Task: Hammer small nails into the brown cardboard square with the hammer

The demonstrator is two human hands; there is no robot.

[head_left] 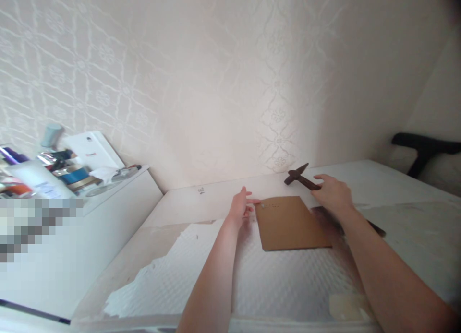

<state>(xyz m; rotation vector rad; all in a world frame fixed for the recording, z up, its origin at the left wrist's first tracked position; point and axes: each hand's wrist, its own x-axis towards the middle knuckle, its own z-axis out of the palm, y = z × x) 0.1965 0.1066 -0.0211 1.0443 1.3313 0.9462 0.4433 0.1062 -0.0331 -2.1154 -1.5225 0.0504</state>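
Observation:
A square of brown cardboard (288, 225) lies flat on the table, with a row of tiny marks near its far left edge. My left hand (242, 204) is beside that far left corner, one finger reaching to it and the others apart. A tiny pale speck near this corner is too small to name. My right hand (333, 194) grips a dark hammer (301, 177) by the handle, above the sheet's far right side. The hammer's head points away to the left, off the cardboard. A dark strip (376, 227) shows past my right forearm; my arm hides part of it.
White quilted-looking sheeting (165, 275) with a ragged edge covers part of the table. At left, a white cabinet (118, 227) bears bottles, tape rolls and a white box (94, 150). A black T-shaped armrest (425, 146) stands at right. The patterned wall (216, 107) closes the back.

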